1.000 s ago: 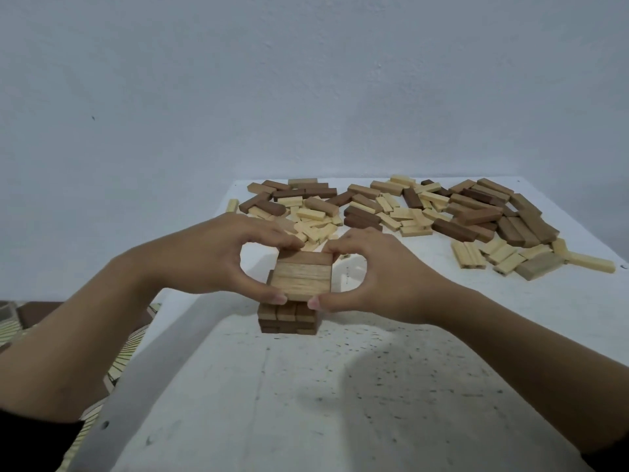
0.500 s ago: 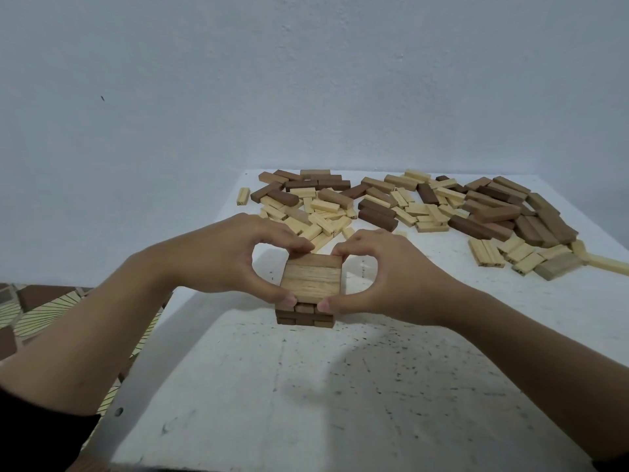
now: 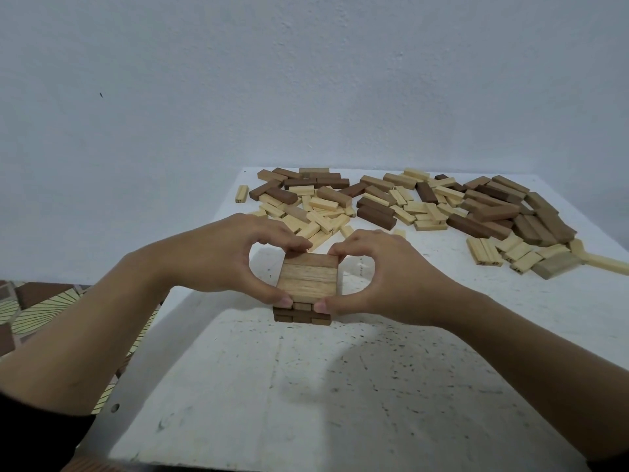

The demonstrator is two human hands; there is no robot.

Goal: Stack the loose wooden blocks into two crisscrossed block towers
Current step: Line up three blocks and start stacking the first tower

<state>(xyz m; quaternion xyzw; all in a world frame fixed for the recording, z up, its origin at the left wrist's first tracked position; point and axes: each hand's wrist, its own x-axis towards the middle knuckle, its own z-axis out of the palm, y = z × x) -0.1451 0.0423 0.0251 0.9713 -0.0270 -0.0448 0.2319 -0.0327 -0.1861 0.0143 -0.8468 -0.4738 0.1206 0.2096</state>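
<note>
Tower point(image 3: 308, 279) stands short on the table point(image 3: 340, 386), centre; my left hand point(image 3: 224, 253) and right hand point(image 3: 384, 277) pinch its top layer, fingers curled. Light, stiff, easily nudged askew, I judge; best squeezed at its sides.

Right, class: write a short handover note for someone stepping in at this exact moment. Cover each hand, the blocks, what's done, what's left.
Left hand: thumb and fingers pinch the top layer of the tower.
Right hand: same grip on the other side.
Loose blocks: scattered at the far end of the table.
Done: one short crisscrossed tower begun.
Left: raise it, then build the second tower.
</note>
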